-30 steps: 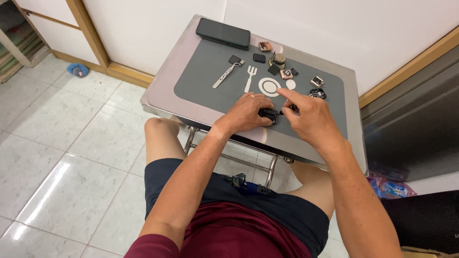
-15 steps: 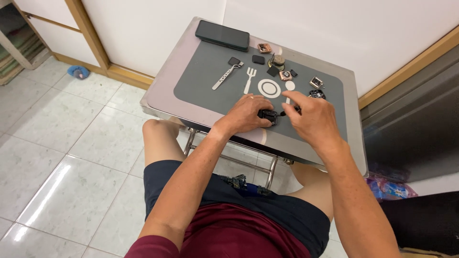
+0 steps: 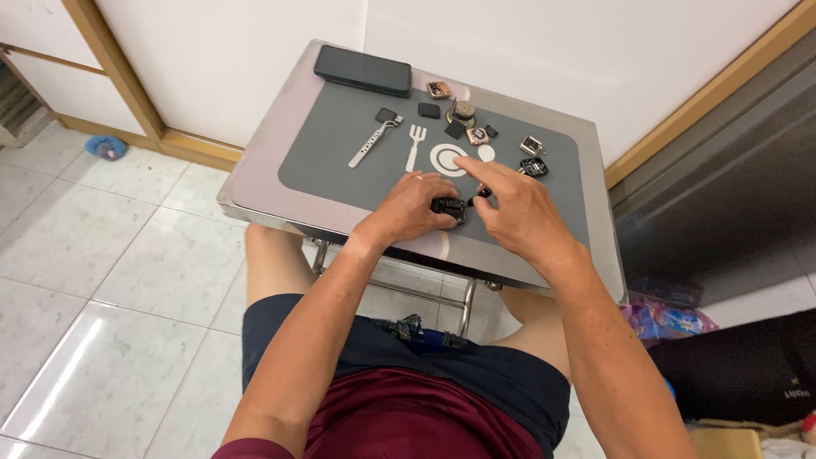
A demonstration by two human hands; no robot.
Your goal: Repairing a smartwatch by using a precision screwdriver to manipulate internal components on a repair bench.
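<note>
A small black watch body [image 3: 449, 206] is pinched at the near middle of the grey mat [image 3: 340, 161], on the steel folding table [image 3: 255, 183]; the left hand [image 3: 414, 206] is curled closed on its left side, and the right hand [image 3: 518, 208] is closed loosely about its right end with the forefinger stretched toward 11 o'clock; the piece is judged light, rigid, smooth and likely slippery, with a face that may scratch or crack, so the side edges are judged the best place to grip; counted: one black phone [image 3: 363, 70] at 11 o'clock, one pale strap piece [image 3: 371, 144] at 10 o'clock, about nine small watch parts [image 3: 463, 110] scattered from 12 to 1 o'clock, exact count uncertain as several overlap; one blue object [image 3: 105, 146] is noted on the tiled floor [image 3: 102, 280] at 9 o'clock.
</note>
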